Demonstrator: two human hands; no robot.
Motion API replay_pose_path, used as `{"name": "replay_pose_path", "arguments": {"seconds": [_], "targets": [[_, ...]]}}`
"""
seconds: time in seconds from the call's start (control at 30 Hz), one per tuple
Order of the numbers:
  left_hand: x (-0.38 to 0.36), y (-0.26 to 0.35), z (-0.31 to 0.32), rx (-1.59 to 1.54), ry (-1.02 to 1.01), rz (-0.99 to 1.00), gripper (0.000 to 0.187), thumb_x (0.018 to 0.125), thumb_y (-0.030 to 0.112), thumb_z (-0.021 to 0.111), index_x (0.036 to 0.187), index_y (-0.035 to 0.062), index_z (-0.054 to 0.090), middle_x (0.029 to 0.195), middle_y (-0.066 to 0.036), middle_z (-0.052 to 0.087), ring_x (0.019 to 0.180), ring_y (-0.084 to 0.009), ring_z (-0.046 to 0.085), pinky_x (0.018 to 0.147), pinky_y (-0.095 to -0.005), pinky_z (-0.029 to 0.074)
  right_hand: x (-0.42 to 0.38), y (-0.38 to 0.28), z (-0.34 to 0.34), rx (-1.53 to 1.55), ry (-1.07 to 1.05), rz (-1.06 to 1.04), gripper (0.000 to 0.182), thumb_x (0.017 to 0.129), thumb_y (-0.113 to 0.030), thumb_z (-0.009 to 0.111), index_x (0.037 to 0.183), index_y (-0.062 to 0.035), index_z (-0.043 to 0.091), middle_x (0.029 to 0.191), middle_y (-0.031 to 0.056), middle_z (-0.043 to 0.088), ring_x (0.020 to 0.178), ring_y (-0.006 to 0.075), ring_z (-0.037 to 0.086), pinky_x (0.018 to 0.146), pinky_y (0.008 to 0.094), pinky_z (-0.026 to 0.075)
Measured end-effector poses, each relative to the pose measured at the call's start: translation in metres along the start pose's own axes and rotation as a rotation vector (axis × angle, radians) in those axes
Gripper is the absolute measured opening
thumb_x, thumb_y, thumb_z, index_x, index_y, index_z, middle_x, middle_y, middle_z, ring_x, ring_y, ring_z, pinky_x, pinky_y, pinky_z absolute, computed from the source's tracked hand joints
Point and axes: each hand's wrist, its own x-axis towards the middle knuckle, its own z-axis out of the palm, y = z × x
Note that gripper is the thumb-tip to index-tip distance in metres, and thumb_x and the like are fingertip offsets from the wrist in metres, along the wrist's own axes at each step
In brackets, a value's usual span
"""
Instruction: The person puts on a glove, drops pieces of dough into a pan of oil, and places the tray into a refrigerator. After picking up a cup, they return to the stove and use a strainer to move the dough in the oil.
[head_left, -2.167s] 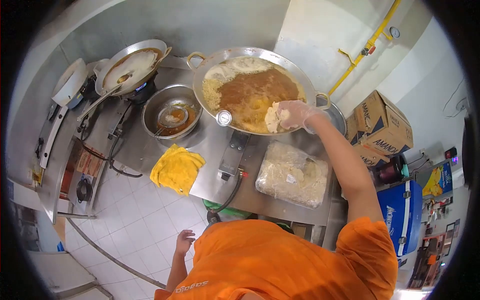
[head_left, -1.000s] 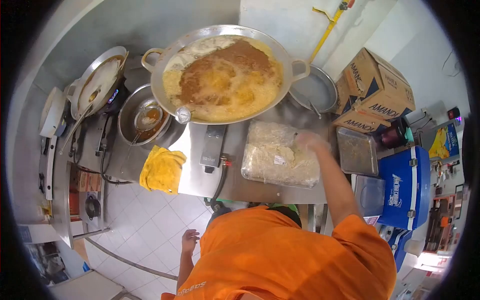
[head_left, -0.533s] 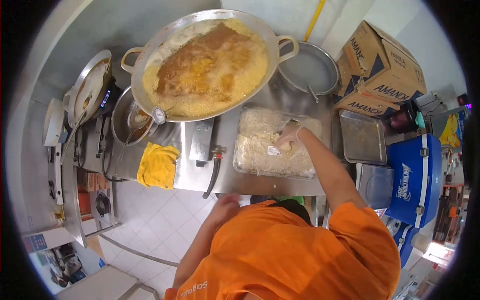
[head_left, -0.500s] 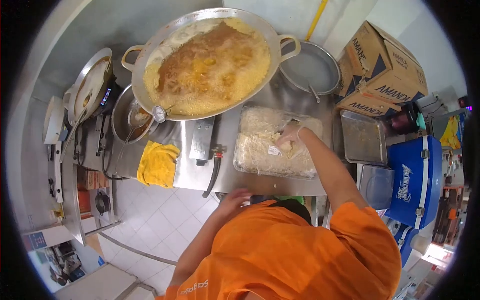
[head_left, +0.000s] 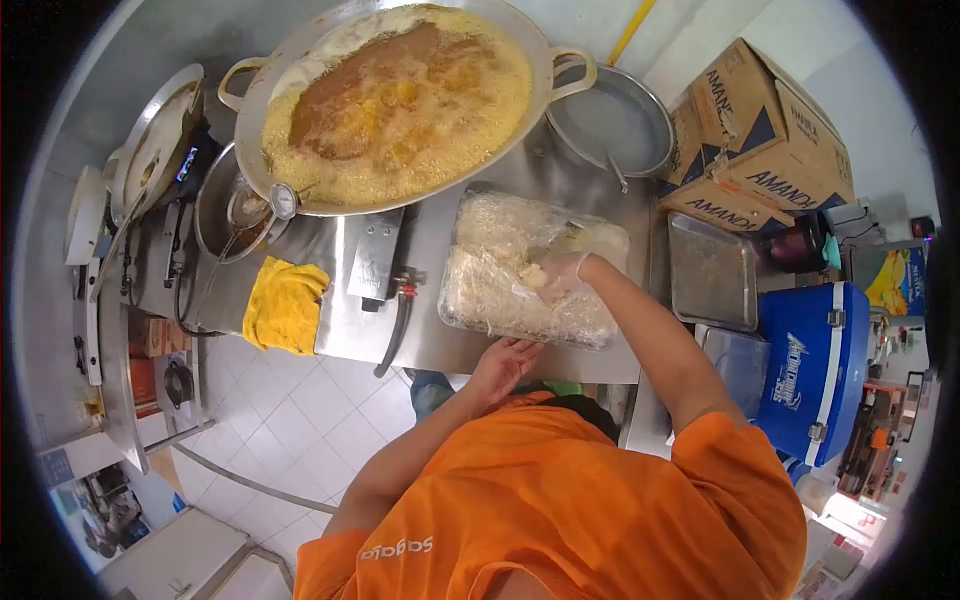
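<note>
My right hand [head_left: 562, 274], in a thin clear glove, reaches inside the plastic-wrapped tray [head_left: 462, 318]. Its fingers are closed around a pale crumbly piece [head_left: 533, 276], whose exact kind I cannot make out. Pale crumb-coated food [head_left: 505, 235] fills the tray under the clear wrap, and a small white label lies beside the fingers. My left hand [head_left: 503, 371] is bare and held palm up just below the tray's front edge, by the counter edge. Its fingers are loosely stretched out, with nothing in them.
A big wide pan [head_left: 395, 110] of bubbling oil stands behind the tray, with a dial thermometer [head_left: 285, 201] on its rim. Around it are a yellow cloth [head_left: 286, 306], a steel bowl [head_left: 612, 125], an oven tray [head_left: 713, 272], cardboard boxes [head_left: 765, 140] and a blue cooler [head_left: 815, 370].
My left hand has risen from beside my body toward the tray's front edge and turned palm up. The right hand has shifted slightly within the tray. The view has moved a little.
</note>
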Motion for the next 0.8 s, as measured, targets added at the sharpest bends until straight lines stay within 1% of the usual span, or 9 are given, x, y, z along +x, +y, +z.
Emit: {"name": "replay_pose_path", "arguments": {"seconds": [0.13, 0.23, 0.33, 0.4, 0.43, 0.53, 0.63, 0.7, 0.8], "targets": [[0.004, -0.001, -0.007, 0.009, -0.003, -0.013, 0.038, 0.085, -0.001, 0.056, 0.121, -0.0016, 0.043, 0.134, -0.017, 0.048, 0.131, -0.0279, 0.046, 0.106, -0.035, 0.04, 0.006, 0.001, 0.002, 0.09, 0.039, -0.097, 0.081, 0.059, -0.029, 0.083, 0.13, -0.0041, 0.054, 0.091, 0.0164, 0.07, 0.082, 0.0283, 0.067, 0.071, 0.0394, 0.054], [0.003, -0.003, -0.01, 0.042, -0.006, -0.02, 0.044, 0.086, 0.0, 0.056, 0.127, 0.0006, 0.042, 0.137, -0.015, 0.047, 0.13, -0.0265, 0.046, 0.105, -0.0341, 0.041, 0.006, -0.01, 0.001, -0.115, -0.061, 0.025, 0.085, 0.055, -0.03, 0.085, 0.129, -0.0028, 0.053, 0.096, 0.0155, 0.07, 0.085, 0.026, 0.067, 0.076, 0.0373, 0.053], [0.0, 0.002, -0.004, 0.055, -0.008, -0.028, 0.05, 0.087, 0.001, 0.057, 0.134, 0.0024, 0.039, 0.141, -0.015, 0.047, 0.131, -0.0246, 0.046, 0.103, -0.0323, 0.041, -0.003, 0.002, -0.001, -0.124, 0.168, -0.049, 0.082, 0.053, -0.031, 0.086, 0.123, -0.0008, 0.057, 0.104, 0.0157, 0.069, 0.091, 0.0251, 0.067, 0.08, 0.035, 0.052], [-0.016, 0.023, 0.008, 0.536, 0.087, -0.153, 0.053, 0.089, 0.003, 0.058, 0.137, 0.0021, 0.038, 0.143, -0.016, 0.046, 0.13, -0.0236, 0.047, 0.102, -0.0319, 0.042, -0.027, -0.002, -0.014, 0.272, 0.091, -0.112, 0.083, 0.053, -0.035, 0.087, 0.122, 0.0002, 0.058, 0.107, 0.0175, 0.069, 0.098, 0.0279, 0.066, 0.085, 0.0364, 0.051], [-0.021, 0.027, 0.0, 0.538, 0.089, -0.148, 0.053, 0.089, 0.003, 0.058, 0.137, 0.0021, 0.038, 0.143, -0.016, 0.046, 0.13, -0.0236, 0.047, 0.102, -0.0319, 0.042, -0.03, -0.002, -0.017, 0.268, 0.092, -0.117, 0.083, 0.053, -0.035, 0.087, 0.122, 0.0002, 0.058, 0.107, 0.0175, 0.069, 0.098, 0.0279, 0.066, 0.085, 0.0364, 0.051], [-0.053, 0.044, -0.031, 0.737, 0.156, -0.001, 0.053, 0.089, 0.005, 0.06, 0.138, 0.0009, 0.039, 0.14, -0.016, 0.049, 0.128, -0.0238, 0.05, 0.103, -0.0332, 0.042, -0.03, 0.004, -0.013, 0.348, 0.114, -0.177, 0.085, 0.053, -0.04, 0.087, 0.122, 0.0004, 0.058, 0.109, 0.0193, 0.068, 0.1, 0.0299, 0.065, 0.087, 0.0379, 0.05], [-0.104, 0.069, -0.032, 0.743, 0.292, 0.182, 0.054, 0.089, 0.004, 0.059, 0.139, 0.0, 0.039, 0.136, -0.017, 0.053, 0.123, -0.0253, 0.054, 0.103, -0.035, 0.043, -0.022, 0.007, -0.019, 0.073, 0.221, -0.007, 0.082, 0.055, -0.041, 0.087, 0.121, 0.0001, 0.059, 0.111, 0.0201, 0.067, 0.101, 0.0301, 0.065, 0.088, 0.0388, 0.05], [-0.141, 0.081, -0.033, 0.709, 0.422, 0.278, 0.054, 0.089, 0.002, 0.057, 0.139, -0.0012, 0.039, 0.131, -0.019, 0.056, 0.12, -0.0264, 0.057, 0.102, -0.0352, 0.044, -0.04, -0.014, -0.032, -0.115, 0.123, 0.128, 0.084, 0.057, -0.041, 0.086, 0.124, 0.0021, 0.057, 0.115, 0.0207, 0.066, 0.103, 0.03, 0.065, 0.089, 0.038, 0.05], [-0.186, 0.093, -0.051, 0.769, 0.511, 0.357, 0.047, 0.09, -0.001, 0.054, 0.135, 0.001, 0.043, 0.125, -0.017, 0.059, 0.114, -0.025, 0.06, 0.099, -0.0348, 0.045, -0.034, 0.005, -0.028, 0.073, 0.148, -0.022, 0.087, 0.057, -0.041, 0.087, 0.125, 0.0045, 0.056, 0.115, 0.0213, 0.066, 0.105, 0.0312, 0.064, 0.089, 0.0378, 0.049]]}}
